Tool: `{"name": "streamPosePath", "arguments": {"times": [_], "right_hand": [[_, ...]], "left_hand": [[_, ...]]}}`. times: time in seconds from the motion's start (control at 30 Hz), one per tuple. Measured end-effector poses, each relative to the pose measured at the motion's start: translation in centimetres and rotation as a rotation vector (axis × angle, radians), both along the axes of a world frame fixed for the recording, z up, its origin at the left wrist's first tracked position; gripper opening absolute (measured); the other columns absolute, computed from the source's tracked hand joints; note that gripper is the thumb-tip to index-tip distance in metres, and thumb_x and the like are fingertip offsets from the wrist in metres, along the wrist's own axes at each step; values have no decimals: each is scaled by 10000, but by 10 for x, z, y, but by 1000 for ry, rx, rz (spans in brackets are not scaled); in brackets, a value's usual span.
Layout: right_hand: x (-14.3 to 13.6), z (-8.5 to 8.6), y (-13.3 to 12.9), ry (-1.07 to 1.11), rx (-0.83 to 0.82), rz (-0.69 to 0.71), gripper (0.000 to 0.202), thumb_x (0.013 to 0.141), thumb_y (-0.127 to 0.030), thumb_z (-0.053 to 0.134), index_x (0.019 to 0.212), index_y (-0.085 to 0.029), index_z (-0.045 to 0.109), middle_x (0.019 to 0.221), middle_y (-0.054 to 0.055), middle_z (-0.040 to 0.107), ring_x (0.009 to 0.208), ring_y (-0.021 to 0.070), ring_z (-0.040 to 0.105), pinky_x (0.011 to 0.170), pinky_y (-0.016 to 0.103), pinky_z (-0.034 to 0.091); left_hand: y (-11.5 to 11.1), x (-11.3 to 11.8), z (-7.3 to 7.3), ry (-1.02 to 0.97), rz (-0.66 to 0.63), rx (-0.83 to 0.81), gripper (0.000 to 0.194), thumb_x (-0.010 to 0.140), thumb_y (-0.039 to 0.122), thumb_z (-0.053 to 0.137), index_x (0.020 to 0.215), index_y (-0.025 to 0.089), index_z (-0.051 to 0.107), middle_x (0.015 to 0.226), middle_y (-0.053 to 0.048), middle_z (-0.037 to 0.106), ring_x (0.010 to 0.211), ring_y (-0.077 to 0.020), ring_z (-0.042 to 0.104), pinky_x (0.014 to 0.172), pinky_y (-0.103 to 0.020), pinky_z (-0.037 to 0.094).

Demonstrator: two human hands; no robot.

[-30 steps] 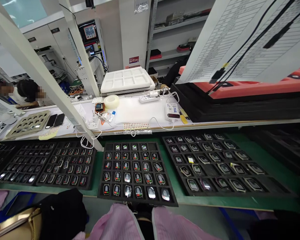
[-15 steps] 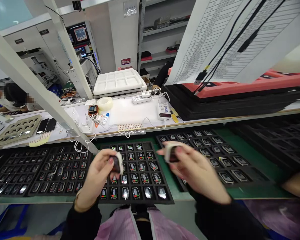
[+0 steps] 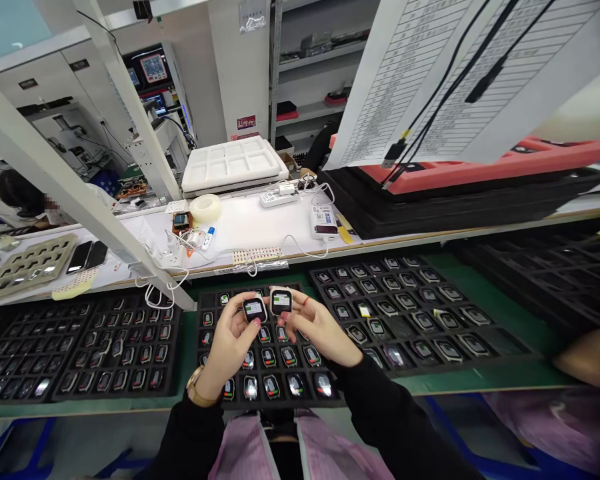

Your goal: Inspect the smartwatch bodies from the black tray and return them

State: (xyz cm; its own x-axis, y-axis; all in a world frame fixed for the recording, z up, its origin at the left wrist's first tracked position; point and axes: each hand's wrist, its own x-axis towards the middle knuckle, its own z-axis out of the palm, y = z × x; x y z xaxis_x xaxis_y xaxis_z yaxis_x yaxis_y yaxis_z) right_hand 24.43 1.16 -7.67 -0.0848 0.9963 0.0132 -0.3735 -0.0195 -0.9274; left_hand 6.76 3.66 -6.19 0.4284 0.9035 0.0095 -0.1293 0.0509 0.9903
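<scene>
Left hand (image 3: 230, 343) fingers pinched round a small lit watch body (image 3: 255, 309), right hand (image 3: 314, 328) gripping a second watch body (image 3: 281, 302), both held side by side above the far edge of the middle black tray (image 3: 206, 393)

Two bare hands, left hand (image 3: 229, 343) and right hand (image 3: 316, 328), long black sleeves (image 3: 380, 420) that ran up from both wrists, a gold-toned band (image 3: 198, 390) on the left wrist just behind the fingers, pink striped fabric (image 3: 240, 450) over the lap below.
</scene>
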Motion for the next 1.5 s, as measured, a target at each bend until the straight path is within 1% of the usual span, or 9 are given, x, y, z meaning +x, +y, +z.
{"name": "streamPosePath", "arguments": {"times": [0.1, 0.2, 0.3, 0.43, 0.63, 0.83, 1.0, 1.27, 1.5], "right_hand": [[1, 1, 3, -18, 6, -33, 509, 773, -449, 755, 1152, -173, 559, 1014, 103, 622, 619, 128, 525, 415, 194, 427], [0, 1, 6, -61, -19, -83, 497, 762, -498, 755, 1090, -164, 586, 816, 45, 610, 513, 101, 475, 372, 183, 372], [-1, 2, 8, -92, -48, -125, 506, 741, -534, 762, 1038, -160, 594, 703, 6, 577, 439, 77, 413, 346, 176, 330], [-2, 6, 10, -67, -18, -78, 488, 748, -504, 763, 1053, -158, 603, 749, 21, 588, 488, 92, 455, 364, 178, 367], [0, 16, 18, 78, 22, -45, 455, 843, -549, 640, 1091, -168, 623, 979, 93, 596, 654, 154, 551, 380, 191, 420], [-1, 39, 27, 51, 97, -27, 509, 827, -592, 642, 1112, -170, 617, 971, 107, 610, 665, 171, 559, 383, 198, 421], [-2, 53, 29, 10, 158, -2, 473, 844, -587, 632, 1051, -162, 636, 934, 97, 594, 716, 188, 576, 385, 194, 430], [-1, 60, 28, -5, 190, 13, 439, 857, -570, 635, 1026, -164, 635, 938, 93, 583, 743, 191, 575, 396, 194, 452], [1, 59, 29, 19, 197, 5, 437, 856, -560, 645, 1038, -163, 645, 931, 90, 578, 731, 186, 576, 393, 188, 450]], "left_hand": [[1, 2, 3, 8, -14, 9, 395, 859, 331, 626, 1222, 224, 510, 1249, -101, 584, 925, -159, 623, 734, -243, 508], [2, 4, 5, 38, 9, 21, 400, 873, 372, 603, 1235, 220, 521, 1240, -107, 590, 794, -133, 614, 611, -220, 474], [4, 5, 5, 56, 34, 39, 381, 890, 390, 578, 1223, 210, 540, 1194, -105, 612, 722, -113, 593, 565, -211, 437], [7, 4, 8, 50, 30, 66, 374, 884, 366, 591, 1225, 218, 542, 1171, -93, 623, 734, -110, 595, 585, -209, 444], [11, 4, 21, 55, 53, 130, 463, 822, 315, 673, 1242, 213, 506, 1105, -93, 643, 951, -188, 629, 788, -277, 509], [17, 6, 40, 120, 161, 257, 518, 787, 277, 708, 1256, 231, 494, 1056, -65, 653, 885, -155, 625, 701, -225, 496], [20, 8, 53, 125, 196, 310, 512, 790, 263, 698, 1262, 227, 504, 1050, -62, 664, 901, -160, 617, 697, -221, 492], [22, 8, 55, 120, 205, 333, 493, 794, 250, 694, 1251, 225, 511, 1021, -58, 662, 878, -163, 617, 652, -221, 481], [24, 10, 55, 143, 217, 366, 493, 788, 250, 700, 1244, 227, 517, 1019, -53, 644, 857, -153, 609, 655, -223, 482]]}}
